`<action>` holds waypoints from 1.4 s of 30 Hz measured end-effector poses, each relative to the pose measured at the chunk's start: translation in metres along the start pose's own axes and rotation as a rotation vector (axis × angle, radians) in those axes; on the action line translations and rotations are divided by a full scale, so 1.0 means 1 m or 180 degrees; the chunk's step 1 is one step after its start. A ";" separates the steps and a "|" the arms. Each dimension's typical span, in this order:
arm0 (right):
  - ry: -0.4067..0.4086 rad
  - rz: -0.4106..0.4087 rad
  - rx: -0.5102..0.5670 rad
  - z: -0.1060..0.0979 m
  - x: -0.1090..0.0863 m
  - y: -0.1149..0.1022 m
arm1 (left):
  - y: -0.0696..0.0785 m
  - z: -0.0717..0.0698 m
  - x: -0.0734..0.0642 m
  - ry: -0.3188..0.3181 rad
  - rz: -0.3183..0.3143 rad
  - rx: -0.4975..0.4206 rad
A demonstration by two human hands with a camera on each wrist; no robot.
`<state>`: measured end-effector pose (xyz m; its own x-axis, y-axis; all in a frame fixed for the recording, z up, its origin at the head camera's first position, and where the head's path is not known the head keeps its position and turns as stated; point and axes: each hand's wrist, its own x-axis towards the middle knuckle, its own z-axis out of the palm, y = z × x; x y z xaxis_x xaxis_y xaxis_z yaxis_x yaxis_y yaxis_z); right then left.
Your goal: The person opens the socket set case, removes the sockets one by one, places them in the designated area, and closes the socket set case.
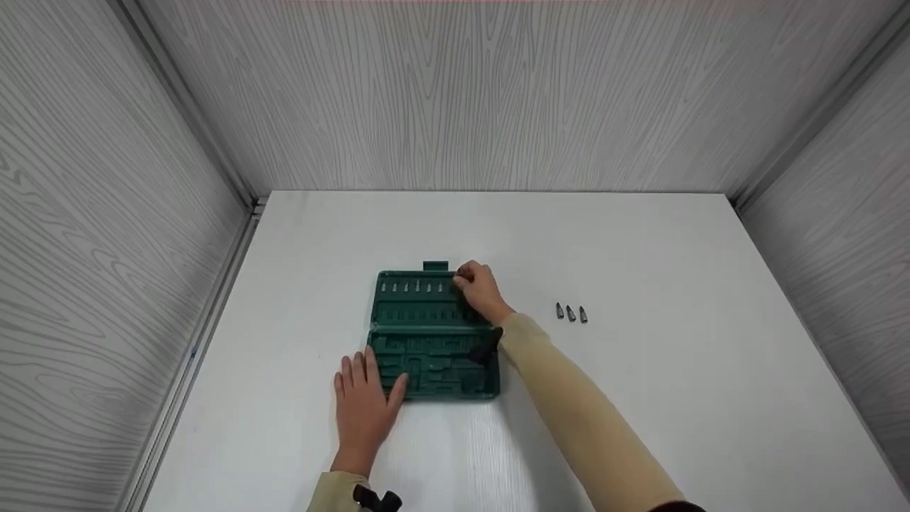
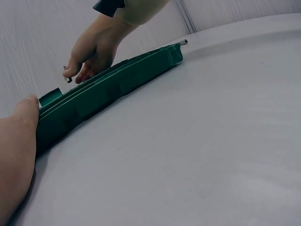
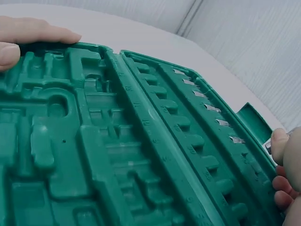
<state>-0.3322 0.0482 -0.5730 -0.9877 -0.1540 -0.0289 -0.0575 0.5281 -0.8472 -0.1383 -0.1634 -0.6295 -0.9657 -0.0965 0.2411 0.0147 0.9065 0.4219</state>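
A green plastic tool case (image 1: 434,328) lies unfolded on the white table, its moulded recesses facing up. My left hand (image 1: 362,412) rests at its near left corner, fingers spread along the side and thumb by the front edge. Above the far right part of the case, my right hand (image 1: 483,291) pinches a small metal bit (image 2: 69,80) between thumb and fingers. Most of that bit is hidden by the fingertips. Several silver bits (image 3: 211,108) sit in a row of slots in the far half; slots closer to the right hand hold none.
Three dark pointed bits (image 1: 571,313) lie side by side on the table (image 1: 675,370), to the right of the case. A green latch tab (image 1: 435,265) sticks out from the case's far edge. Grey wood-grain panels (image 1: 455,92) enclose the table at the back and sides.
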 end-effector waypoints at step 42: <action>0.0233 -0.0047 0.0316 -0.098 -0.075 0.055 | -0.007 0.000 0.001 -0.0006 -0.0026 0.0015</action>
<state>-0.2754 0.1712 -0.5655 -0.9950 -0.0978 0.0195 -0.0609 0.4404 -0.8957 -0.1396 -0.1702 -0.6317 -0.9663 -0.1031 0.2360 0.0056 0.9077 0.4196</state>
